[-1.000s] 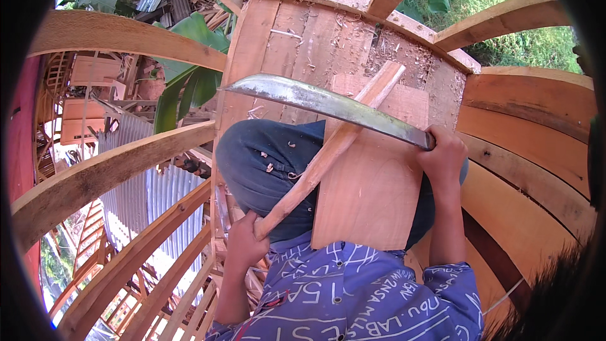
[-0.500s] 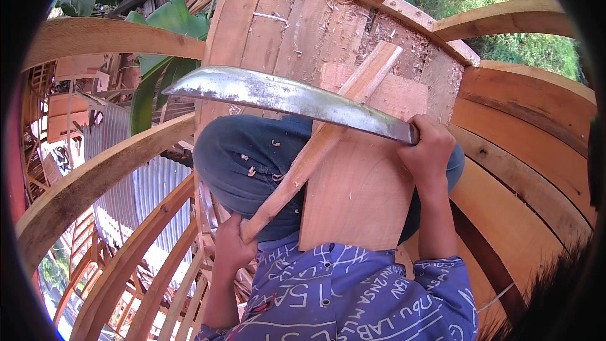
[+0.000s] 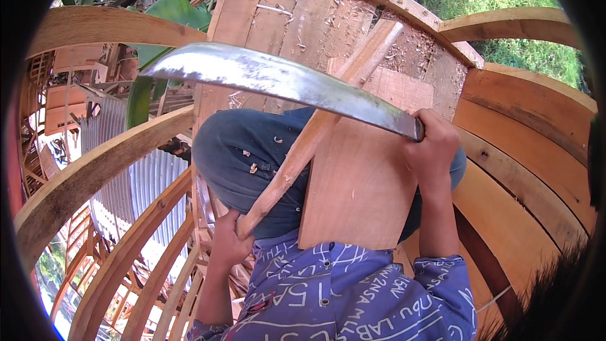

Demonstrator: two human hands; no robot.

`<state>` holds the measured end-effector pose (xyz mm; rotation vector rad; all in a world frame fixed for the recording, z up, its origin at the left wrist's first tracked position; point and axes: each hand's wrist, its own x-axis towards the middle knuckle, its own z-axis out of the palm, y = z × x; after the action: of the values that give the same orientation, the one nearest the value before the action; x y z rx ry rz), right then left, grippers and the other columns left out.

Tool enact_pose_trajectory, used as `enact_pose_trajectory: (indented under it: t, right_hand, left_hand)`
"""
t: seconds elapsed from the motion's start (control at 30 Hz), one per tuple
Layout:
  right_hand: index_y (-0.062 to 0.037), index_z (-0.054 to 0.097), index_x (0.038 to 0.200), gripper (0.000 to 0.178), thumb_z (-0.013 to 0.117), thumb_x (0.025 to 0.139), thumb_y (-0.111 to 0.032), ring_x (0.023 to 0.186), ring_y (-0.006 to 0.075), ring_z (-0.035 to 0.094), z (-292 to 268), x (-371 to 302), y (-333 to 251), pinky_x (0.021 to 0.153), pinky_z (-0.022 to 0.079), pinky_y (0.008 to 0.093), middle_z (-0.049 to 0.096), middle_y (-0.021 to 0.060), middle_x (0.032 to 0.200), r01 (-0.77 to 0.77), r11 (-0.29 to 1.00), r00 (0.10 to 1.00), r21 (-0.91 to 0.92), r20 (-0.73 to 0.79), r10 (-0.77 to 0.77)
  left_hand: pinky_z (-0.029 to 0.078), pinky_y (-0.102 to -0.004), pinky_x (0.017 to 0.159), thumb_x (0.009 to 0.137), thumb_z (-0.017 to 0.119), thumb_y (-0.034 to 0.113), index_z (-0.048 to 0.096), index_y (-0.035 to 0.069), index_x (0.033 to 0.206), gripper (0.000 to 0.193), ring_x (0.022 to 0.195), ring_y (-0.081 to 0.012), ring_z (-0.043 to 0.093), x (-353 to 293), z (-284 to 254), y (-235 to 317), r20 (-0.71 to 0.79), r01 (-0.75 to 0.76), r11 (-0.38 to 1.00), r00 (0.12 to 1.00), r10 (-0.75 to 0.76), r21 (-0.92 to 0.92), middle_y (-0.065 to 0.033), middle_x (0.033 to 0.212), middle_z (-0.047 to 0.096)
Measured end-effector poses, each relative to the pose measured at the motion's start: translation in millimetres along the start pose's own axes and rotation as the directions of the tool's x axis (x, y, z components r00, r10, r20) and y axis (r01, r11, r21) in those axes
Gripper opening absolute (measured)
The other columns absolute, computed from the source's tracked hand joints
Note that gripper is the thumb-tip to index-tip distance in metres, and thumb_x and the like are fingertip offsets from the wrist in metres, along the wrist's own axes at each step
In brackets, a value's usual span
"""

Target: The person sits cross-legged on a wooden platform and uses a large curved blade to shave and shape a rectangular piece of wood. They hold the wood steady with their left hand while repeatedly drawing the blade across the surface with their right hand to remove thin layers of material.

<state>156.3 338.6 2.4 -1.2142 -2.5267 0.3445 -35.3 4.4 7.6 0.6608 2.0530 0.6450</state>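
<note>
My right hand [image 3: 432,146] is closed round the handle of a machete [image 3: 271,81], whose long, broad steel blade reaches leftward across the view. Beneath the blade slants a wooden stick [image 3: 297,158], its bark side brownish and its far end pale where cut. My left hand [image 3: 230,237] grips the stick's near end beside my left knee. A flat wooden board [image 3: 360,183] lies across my lap, and the stick passes over it. The machete's handle is mostly hidden inside my right fist. Whether the blade touches the stick, I cannot tell.
Planks [image 3: 271,12] strewn with wood shavings [image 3: 410,50] form the floor ahead. Curved wooden ribs [image 3: 107,136] rise on the left, and side planking [image 3: 517,145] on the right. Below, outside, are corrugated metal sheets [image 3: 158,183] and banana leaves [image 3: 180,16].
The machete blade has tilted, its tip rising up and to the left. The far end of the stick has also lifted slightly. Both hands keep their grips.
</note>
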Motion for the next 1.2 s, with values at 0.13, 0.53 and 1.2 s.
enact_pose_trajectory:
  t: [0.13,0.53,1.2]
  right_hand:
    - [-0.0089,0.059,0.065,0.011,0.069,0.070,-0.011,0.059,0.0275,0.057,-6.0,5.5,-29.8,0.055,0.041,0.0376,0.052,0.0079,0.059,0.192,0.981,0.978,0.032,0.081,-0.194]
    - [-0.0083,0.062,0.069,0.007,0.067,0.069,-0.013,0.061,0.0326,0.060,4.1,21.2,19.2,0.054,0.046,0.0401,0.059,0.0111,0.064,-0.063,0.991,0.996,-0.118,-0.068,0.055]
    - [-0.0060,0.062,0.068,0.005,0.065,0.067,-0.010,0.060,0.0300,0.061,3.2,9.5,-29.1,0.056,0.046,0.0394,0.061,0.0113,0.064,0.067,0.998,0.993,0.020,0.100,-0.068]
  left_hand:
    - [0.041,-0.0352,0.055,0.058,0.058,0.004,0.048,-0.004,0.076,0.022,0.054,-0.0252,0.046,-2.2,-3.0,-12.9,0.057,0.045,0.999,0.997,-0.047,0.026,-0.0165,0.061,0.047]
    - [0.043,-0.0351,0.059,0.058,0.057,0.004,0.053,-0.006,0.080,0.025,0.058,-0.0258,0.052,-2.0,-6.5,-7.7,0.077,0.067,0.998,0.995,-0.067,0.002,-0.0178,0.064,0.051]
    - [0.045,-0.0320,0.068,0.059,0.060,0.006,0.057,-0.006,0.086,0.030,0.074,-0.0231,0.057,2.4,-15.9,-26.7,0.221,0.182,0.982,0.961,-0.166,-0.055,-0.0145,0.079,0.058]
